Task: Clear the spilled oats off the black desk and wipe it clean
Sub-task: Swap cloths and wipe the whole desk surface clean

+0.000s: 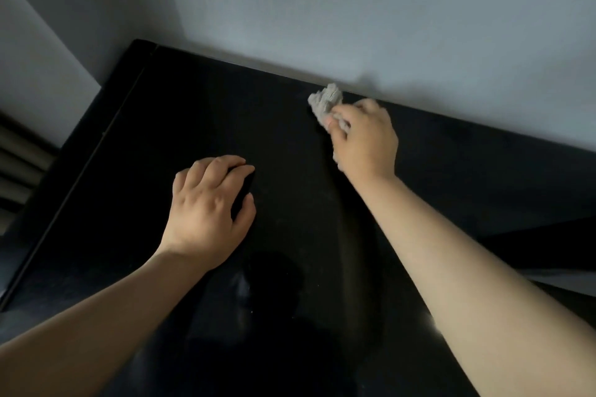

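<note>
A: Which step is it at?

B: The wipe, prob. The right hand [364,138] has a grey cloth [325,100] down on the black surface [129,203] at its far edge, just beside the wall [354,10]. The grip is fingers and thumb pinching the bunched cloth. A wad of it sticks out on the far-left side of the knuckles.

A: And the left hand?

B: The left hand [209,203] rests on the surface, left of centre and nearer than the right. Its fingers are curled and the thumb is out to the side. There may be sth dark under the fingertips, but it's black on black. Can't tell if that grip holds anything or just braces.

A: Where are the oats?

B: No heap or scatter shows. There's only a pale, dull smear [242,287] on the near-middle of the surface, w/ maybe a speck or two by it. So clearing looks about done and the wipe is only partly done.

A: What does the next move need?

B: Likely pulling the cloth from the far edge toward the near side, w/ enough pressure to lift that smear. Any crumbs should stay gathered under the cloth, not get pushed against the wall or off the left edge.

A: Any containers?

B: None in view, no bowl, bin or box, so no contents to report.
</note>
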`<state>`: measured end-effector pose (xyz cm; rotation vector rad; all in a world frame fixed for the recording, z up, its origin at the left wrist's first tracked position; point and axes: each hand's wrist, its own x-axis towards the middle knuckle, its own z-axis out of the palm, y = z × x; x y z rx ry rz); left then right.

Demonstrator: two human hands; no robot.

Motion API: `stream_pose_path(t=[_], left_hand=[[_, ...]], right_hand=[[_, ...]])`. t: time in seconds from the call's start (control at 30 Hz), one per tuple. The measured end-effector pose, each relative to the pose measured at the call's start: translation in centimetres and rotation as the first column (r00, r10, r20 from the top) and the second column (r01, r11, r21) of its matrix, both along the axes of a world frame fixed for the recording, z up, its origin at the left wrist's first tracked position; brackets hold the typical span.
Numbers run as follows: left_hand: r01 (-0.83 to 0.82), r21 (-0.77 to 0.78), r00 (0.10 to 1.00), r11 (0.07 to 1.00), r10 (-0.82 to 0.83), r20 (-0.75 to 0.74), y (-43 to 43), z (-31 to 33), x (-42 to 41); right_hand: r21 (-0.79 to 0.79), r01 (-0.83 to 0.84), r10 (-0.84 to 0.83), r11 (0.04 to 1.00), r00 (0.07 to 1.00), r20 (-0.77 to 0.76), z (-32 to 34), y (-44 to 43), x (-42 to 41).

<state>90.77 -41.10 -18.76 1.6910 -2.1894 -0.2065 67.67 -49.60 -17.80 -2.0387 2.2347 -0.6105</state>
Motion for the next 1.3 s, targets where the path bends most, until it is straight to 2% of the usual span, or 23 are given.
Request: stream_pose_path(t=[0.1,0.2,0.27,0.33,0.4,0.47,0.53,0.6,0.73,0.8,0.87,0.93,1.03,1.13,1.2,1.3], left_hand=[[-0.004,-0.001,1.0,1.0,0.004,0.006,0.0,0.0,0.0],[0.002,-0.01,1.0,1.0,-0.002,0.011,0.0,-0.1,0.0],[0.003,-0.019,1.0,1.0,-0.003,0.008,0.0,-0.2,0.0],[0.007,-0.027,1.0,1.0,-0.007,0.008,-0.1,-0.3,0.1],[0.013,-0.032,1.0,0.999,-0.013,0.011,-0.1,-0.4,0.1],[0.015,-0.032,1.0,0.999,-0.014,0.012,-0.1,-0.4,0.1],[0.014,-0.033,1.0,0.999,-0.014,0.012,-0.1,-0.5,0.2],[0.013,-0.035,1.0,0.999,-0.013,0.011,-0.1,-0.5,0.2],[0.011,-0.024,1.0,1.0,-0.011,0.019,-0.1,-0.4,0.1],[0.002,-0.026,1.0,1.0,-0.002,0.014,-0.1,-0.4,0.1],[0.005,-0.034,1.0,0.999,-0.005,0.0,-0.1,-0.5,0.1],[0.011,-0.033,1.0,0.999,-0.011,0.004,-0.1,-0.5,0.1],[0.014,-0.026,1.0,1.0,-0.014,0.016,-0.1,-0.4,0.0],[0.013,-0.023,1.0,1.0,-0.013,0.026,0.0,-0.4,0.0],[0.011,-0.017,1.0,1.0,-0.01,0.026,-0.1,-0.4,0.0],[0.024,-0.021,1.0,0.999,-0.024,0.018,-0.1,-0.4,0.1]], right_hand=[[0.032,-0.137,0.134,0.99,0.988,0.078,0.6,5.0,1.4],[0.108,-0.274,0.239,0.956,0.935,0.264,2.2,8.2,1.6],[0.009,-0.212,0.198,0.977,0.927,0.319,3.4,7.4,0.7],[-0.083,-0.03,0.056,0.996,0.94,0.336,3.9,4.3,-0.4],[-0.041,0.108,-0.091,0.993,0.948,0.304,3.2,0.6,-0.9],[0.034,0.178,-0.181,0.983,0.967,0.18,1.4,-1.2,-0.4],[0.036,0.179,-0.18,0.983,0.983,0.041,0.3,-0.2,1.1],[0.008,0.104,-0.104,0.995,0.994,-0.012,0.2,2.7,2.5],[0.036,-0.042,0.041,0.998,0.999,0.034,0.9,10.0,4.1],[0.064,-0.102,0.092,0.993,0.985,0.149,1.6,13.0,4.5],[0.032,-0.064,0.052,0.997,0.959,0.278,2.8,13.8,3.8],[-0.006,0.057,-0.052,0.998,0.944,0.326,3.9,12.2,2.6],[-0.008,0.193,-0.184,0.981,0.949,0.255,3.2,7.7,1.2],[0.012,0.246,-0.246,0.969,0.963,0.112,1.1,6.2,2.2],[-0.002,0.196,-0.196,0.981,0.98,0.022,0.4,7.8,3.7],[-0.002,0.089,-0.088,0.996,0.994,0.062,0.5,12.5,5.3]])
